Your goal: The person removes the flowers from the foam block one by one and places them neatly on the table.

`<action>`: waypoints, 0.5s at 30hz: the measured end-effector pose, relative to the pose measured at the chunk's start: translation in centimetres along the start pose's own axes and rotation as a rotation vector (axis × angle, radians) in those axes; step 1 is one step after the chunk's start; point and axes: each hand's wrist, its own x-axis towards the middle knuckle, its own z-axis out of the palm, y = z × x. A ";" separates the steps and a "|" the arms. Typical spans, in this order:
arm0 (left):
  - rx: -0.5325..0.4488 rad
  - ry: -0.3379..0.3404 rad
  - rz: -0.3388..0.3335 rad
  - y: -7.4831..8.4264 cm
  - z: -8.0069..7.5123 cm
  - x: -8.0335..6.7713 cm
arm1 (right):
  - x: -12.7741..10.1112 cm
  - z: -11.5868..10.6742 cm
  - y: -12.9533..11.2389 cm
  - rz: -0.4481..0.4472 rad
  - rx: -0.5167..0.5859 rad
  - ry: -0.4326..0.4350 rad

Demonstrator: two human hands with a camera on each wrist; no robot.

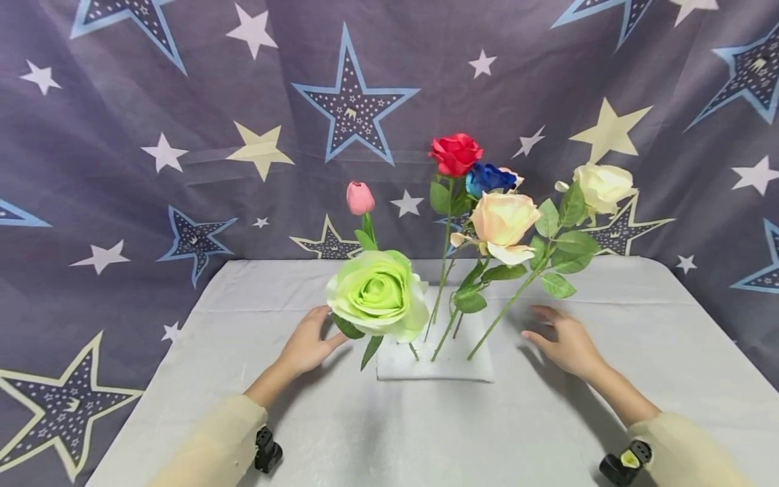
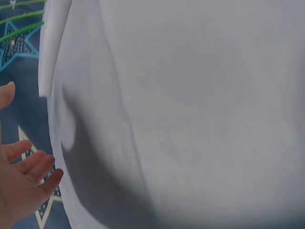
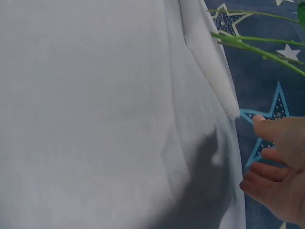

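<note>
The fingers (image 1: 324,315) of the left hand (image 1: 307,343) lie straight and slightly apart, holding nothing, with the thumb pointing toward the leaf under the green rose (image 1: 379,293); in the left wrist view the same fingers (image 2: 33,164) show loosely spread, with nothing between them. The fingers (image 1: 544,314) of the right hand (image 1: 562,341) are likewise relaxed and apart, holding nothing, hovering just to the right of the flower stems; the right wrist view shows them (image 3: 267,174) gently bent and empty. Between the two hands sits a white foam block (image 1: 435,365) on the worktop (image 1: 426,433), and the flowers stand stuck in it. The green rose leans forward and left, its large head nearest the left hand, though whether the thumb touches its leaf cannot be told. Behind it a pink tulip bud (image 1: 360,197) rises upright. In the middle a red rose (image 1: 455,154) stands tallest, with a blue rose (image 1: 489,178) just beside it to the right and a peach rose (image 1: 504,218) below and in front of that. A cream rose (image 1: 604,187) tilts out to the right on a long slanted stem, above the right hand. The worktop is covered by a pale grey cloth, and a dark curtain printed with stars (image 1: 182,135) hangs behind it. Pale yellow sleeves (image 1: 681,439) cover both forearms, each with a small black camera at the wrist.
</note>
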 end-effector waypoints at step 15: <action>-0.384 -0.021 0.065 3.5 2.8 0.8 | 1.2 3.2 -2.2 0.145 0.275 -0.034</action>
